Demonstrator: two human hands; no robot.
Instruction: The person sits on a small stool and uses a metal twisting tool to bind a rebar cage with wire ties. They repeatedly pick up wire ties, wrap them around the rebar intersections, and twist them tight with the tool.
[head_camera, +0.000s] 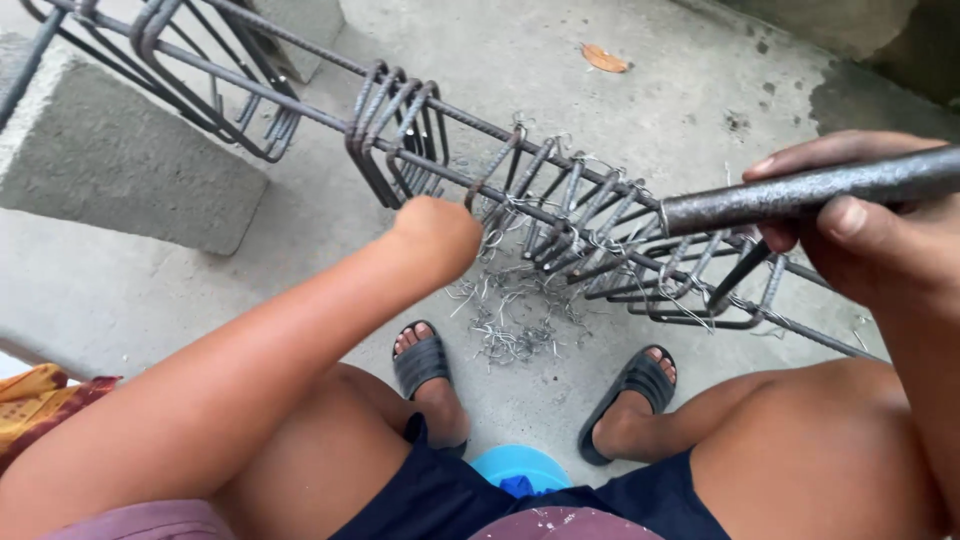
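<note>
From the head camera, looking down past bare knees and dark sandals (425, 362), the left hand (438, 235) is closed in a fist against the steel bar cage (560, 215), gripping one of its stirrups. The right hand (865, 225) is wrapped around a thick metal rod (800, 193) whose tip meets the cage's tied bars. Wire scraps (510, 320) litter the concrete floor (600, 110) beneath, and a concrete block (110, 160) props the cage's far end.

left hand (437, 232) hides its fingers; steel rod (810, 190) (right side) runs off frame.
</note>
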